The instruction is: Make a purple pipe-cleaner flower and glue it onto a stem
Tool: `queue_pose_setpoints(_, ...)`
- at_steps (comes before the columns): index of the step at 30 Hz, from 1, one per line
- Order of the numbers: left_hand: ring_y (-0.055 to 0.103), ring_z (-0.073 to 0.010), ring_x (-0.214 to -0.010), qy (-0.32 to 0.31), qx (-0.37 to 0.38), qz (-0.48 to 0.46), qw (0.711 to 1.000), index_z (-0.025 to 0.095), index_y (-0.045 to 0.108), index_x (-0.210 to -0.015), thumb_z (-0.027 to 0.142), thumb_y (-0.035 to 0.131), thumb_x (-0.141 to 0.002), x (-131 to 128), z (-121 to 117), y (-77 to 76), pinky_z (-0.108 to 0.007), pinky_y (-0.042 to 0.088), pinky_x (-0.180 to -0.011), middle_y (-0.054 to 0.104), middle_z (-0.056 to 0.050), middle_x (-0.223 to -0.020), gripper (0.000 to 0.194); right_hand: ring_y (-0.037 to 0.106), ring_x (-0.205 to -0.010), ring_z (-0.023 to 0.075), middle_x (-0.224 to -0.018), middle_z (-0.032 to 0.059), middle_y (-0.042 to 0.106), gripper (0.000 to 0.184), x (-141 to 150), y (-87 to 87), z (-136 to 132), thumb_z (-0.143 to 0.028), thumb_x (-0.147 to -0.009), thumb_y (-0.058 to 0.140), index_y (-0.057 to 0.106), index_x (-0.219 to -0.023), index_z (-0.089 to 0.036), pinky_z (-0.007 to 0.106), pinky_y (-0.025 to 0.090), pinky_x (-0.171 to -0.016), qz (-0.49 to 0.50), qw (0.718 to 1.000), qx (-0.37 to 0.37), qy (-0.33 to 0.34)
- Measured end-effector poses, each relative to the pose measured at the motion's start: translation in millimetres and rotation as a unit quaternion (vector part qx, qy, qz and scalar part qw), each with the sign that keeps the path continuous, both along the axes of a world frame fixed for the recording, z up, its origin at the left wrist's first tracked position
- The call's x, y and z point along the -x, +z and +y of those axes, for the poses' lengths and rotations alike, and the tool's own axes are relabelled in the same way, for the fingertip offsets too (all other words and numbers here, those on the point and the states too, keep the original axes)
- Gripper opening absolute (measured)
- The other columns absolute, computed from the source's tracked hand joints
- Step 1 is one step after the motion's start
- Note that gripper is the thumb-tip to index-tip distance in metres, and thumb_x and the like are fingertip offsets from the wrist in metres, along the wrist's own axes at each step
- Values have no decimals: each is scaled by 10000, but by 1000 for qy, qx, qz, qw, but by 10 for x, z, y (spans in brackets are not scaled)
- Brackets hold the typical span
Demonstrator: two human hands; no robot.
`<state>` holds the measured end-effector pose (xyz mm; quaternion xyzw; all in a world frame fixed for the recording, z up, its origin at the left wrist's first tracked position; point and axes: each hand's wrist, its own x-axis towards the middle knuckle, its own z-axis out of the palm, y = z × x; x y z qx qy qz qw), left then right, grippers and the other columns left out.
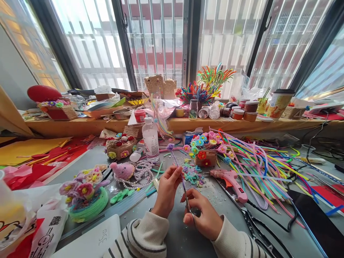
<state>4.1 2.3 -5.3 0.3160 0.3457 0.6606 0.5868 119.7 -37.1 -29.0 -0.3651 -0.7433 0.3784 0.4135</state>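
My left hand (168, 188) pinches a purple pipe cleaner (176, 160) between thumb and fingertips. At its upper end is a small purple fuzzy flower (170, 147). In my right hand (202, 211) is a pair of scissors (187, 202), gripped by dark handles that the fingers partly hide. Their narrow blades point up at the stem's lower end, just below my left hand; whether they touch it I cannot make out. Behind my hands lies a pile of small pastel trimmings (193, 175). To the right rests a pink hot glue gun (231, 182).
Loose coloured pipe cleaners (258, 172) spread across the right, near a phone (317, 218) and larger black-handled scissors (249, 218). A water bottle (151, 139) stands behind my left hand. On the left are a green flower pot (90, 206), a pearl string (143, 172) and a white power bank (94, 238).
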Motion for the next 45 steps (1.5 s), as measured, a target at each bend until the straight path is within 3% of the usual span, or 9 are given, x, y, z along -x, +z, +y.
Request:
queue_pose_setpoints(10,477,-34,-532,27,10,-47,998,137,562,-669,228,669,-580,22,8,-3,-144,390,-536,531,40,-581,166,508,-760,157,-794,45,528,429,-8,-43,38,-549,-619,546,495,-439,-163,282,406,-699,-4,1000,-4,-26)
queue_pose_setpoints(19,500,-32,-538,76,31,-84,993,149,554,-659,231,702,-520,33,15,15,-150,399,-543,541,52,-596,219,513,-721,142,-736,34,511,412,-5,-44,57,-462,-627,594,457,-379,-163,276,420,-680,6,998,11,-56)
queue_pose_setpoints(25,498,-29,-535,70,21,-83,994,142,566,-667,222,692,-541,33,11,17,-143,401,-538,546,46,-603,195,506,-702,144,-727,39,499,471,-11,-28,55,-555,-625,535,430,-390,-161,277,412,-663,10,999,18,-37)
queue_pose_setpoints(31,493,-42,-528,20,5,-44,999,138,563,-659,230,663,-587,26,-1,8,-149,402,-525,539,35,-576,154,506,-718,166,-750,62,503,594,-4,2,34,-720,-590,377,522,-466,-157,290,400,-660,-13,1000,5,-27)
queue_pose_setpoints(39,474,-44,-544,-5,0,-5,1000,138,545,-656,249,640,-617,7,-15,-10,-152,391,-542,513,33,-581,151,506,-737,165,-763,59,505,624,2,-1,23,-746,-567,356,541,-478,-157,284,395,-678,-12,1000,9,-16)
queue_pose_setpoints(45,446,-42,-533,-2,-1,24,1000,133,536,-633,263,635,-620,-1,-35,-4,-155,374,-542,501,35,-572,163,491,-733,159,-765,51,495,536,-2,-55,41,-684,-559,475,516,-465,-158,280,385,-680,7,1000,16,-20)
